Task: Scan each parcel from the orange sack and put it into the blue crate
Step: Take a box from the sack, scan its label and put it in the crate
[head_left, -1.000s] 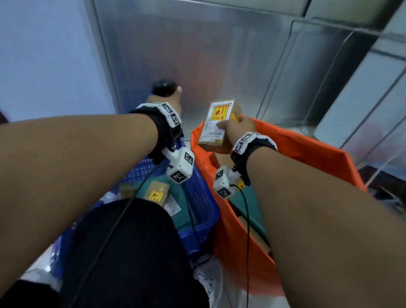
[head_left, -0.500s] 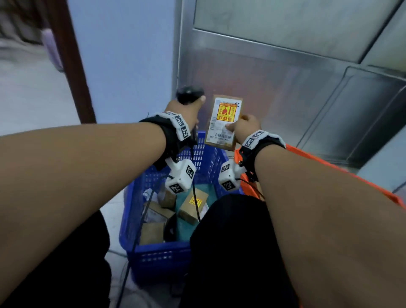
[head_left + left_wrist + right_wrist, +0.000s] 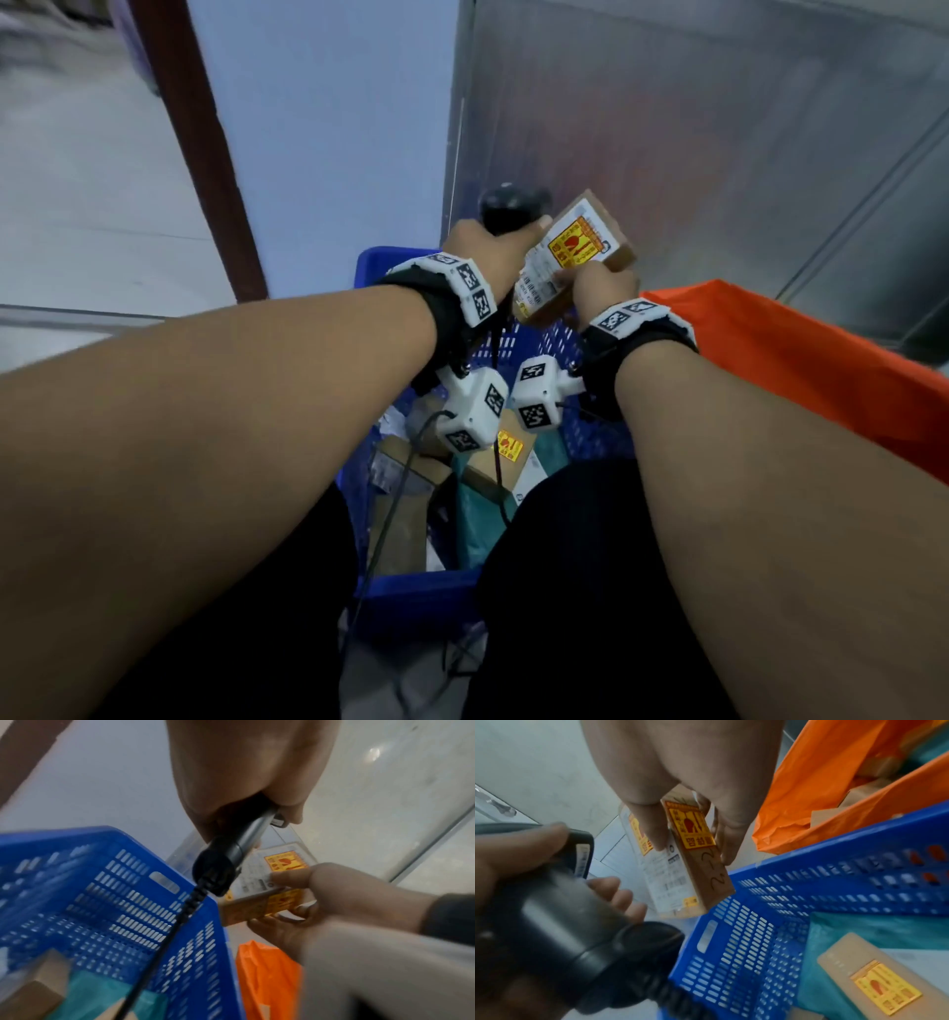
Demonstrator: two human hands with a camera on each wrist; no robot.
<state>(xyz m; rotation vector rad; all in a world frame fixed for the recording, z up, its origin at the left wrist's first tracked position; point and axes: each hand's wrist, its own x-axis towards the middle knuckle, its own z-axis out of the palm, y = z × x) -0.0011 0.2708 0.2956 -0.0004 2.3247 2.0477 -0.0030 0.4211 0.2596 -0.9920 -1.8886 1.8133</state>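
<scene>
My right hand (image 3: 590,280) grips a small brown parcel (image 3: 575,252) with a white label and a yellow-red sticker. The parcel is tilted above the far rim of the blue crate (image 3: 421,591). In the right wrist view the thumb and fingers pinch the parcel (image 3: 700,866) by its sides. My left hand (image 3: 488,252) holds a black scanner (image 3: 513,208) right beside the parcel's label. The scanner's handle (image 3: 231,850) and its cable show in the left wrist view. The orange sack (image 3: 796,354) stands open to the right of the crate.
Several brown boxes (image 3: 506,447) and a teal bag (image 3: 859,933) lie inside the crate. The scanner cable (image 3: 164,939) hangs down into it. A metal wall panel (image 3: 693,154) stands behind, a brown door frame (image 3: 205,154) at the left. My black-clad knees flank the crate.
My right hand carried the parcel left from above the sack to the crate's far rim, beside the scanner, and tilted it. The head view swung left.
</scene>
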